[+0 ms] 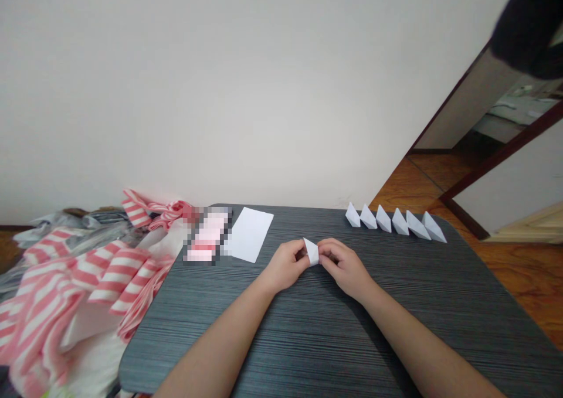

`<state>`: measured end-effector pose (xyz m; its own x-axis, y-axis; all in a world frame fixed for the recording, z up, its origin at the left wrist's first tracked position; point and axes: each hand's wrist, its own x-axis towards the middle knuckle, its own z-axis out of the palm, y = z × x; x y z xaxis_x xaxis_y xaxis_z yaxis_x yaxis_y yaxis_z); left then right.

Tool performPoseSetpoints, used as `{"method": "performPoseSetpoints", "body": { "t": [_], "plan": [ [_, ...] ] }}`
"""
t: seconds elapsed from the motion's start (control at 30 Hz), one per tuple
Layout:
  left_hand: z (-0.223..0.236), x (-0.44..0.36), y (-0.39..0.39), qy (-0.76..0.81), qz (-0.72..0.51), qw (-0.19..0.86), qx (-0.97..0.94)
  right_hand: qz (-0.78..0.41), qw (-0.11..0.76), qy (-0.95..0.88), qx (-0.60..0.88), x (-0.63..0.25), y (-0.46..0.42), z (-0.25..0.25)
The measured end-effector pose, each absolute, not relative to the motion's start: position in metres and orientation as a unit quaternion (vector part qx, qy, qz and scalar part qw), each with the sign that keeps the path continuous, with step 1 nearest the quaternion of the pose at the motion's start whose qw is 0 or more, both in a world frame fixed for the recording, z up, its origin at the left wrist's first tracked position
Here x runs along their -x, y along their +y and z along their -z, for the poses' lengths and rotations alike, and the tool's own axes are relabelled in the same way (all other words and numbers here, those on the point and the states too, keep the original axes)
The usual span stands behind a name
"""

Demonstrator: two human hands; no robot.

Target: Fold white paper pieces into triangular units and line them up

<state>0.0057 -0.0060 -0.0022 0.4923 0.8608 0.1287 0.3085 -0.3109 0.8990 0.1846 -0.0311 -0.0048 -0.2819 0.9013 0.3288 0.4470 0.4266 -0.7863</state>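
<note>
A small folded white paper piece [312,251] is pinched between both hands above the middle of the dark grey table [308,339]. My left hand [285,266] grips its left side with closed fingers. My right hand [345,266] holds its right side, fingers curled around it. A flat white paper sheet [250,234] lies to the left, beyond my left hand. Several folded white paper boats [396,222] stand in a row at the far right of the table.
Red-and-white striped plastic bags [88,286] pile up off the table's left edge. A blurred pink-and-white item [206,237] rests beside the sheet. A white wall rises behind; a wooden floor and doorway [505,152] lie to the right.
</note>
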Motion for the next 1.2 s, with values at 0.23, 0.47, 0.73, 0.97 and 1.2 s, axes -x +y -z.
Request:
{"method": "performPoseSetpoints", "body": {
  "t": [0.23, 0.47, 0.73, 0.97, 1.2],
  "plan": [
    [0.0024, -0.0059, -0.0053, 0.394, -0.349, 0.423, -0.738, -0.268, 0.406, -0.750, 0.449, -0.1854, -0.0309, 0.0022],
    [0.0013, -0.0038, -0.0031, 0.405, -0.356, 0.369, -0.757, -0.300, 0.431, -0.706, 0.475, -0.1867, -0.0318, 0.0070],
    [0.0003, -0.0060, -0.0057, 0.363, -0.329, 0.317, -0.812, -0.284, 0.444, -0.706, 0.472, -0.1883, -0.0313, 0.0095],
    [-0.0003, -0.0054, -0.0058, 0.346, -0.314, 0.307, -0.829, -0.244, 0.407, -0.748, 0.464, -0.1893, -0.0314, 0.0034],
    [-0.0012, -0.0047, -0.0065, 0.380, -0.373, 0.313, -0.787, -0.250, 0.404, -0.736, 0.483, -0.1906, -0.0329, 0.0021]
  ]
}}
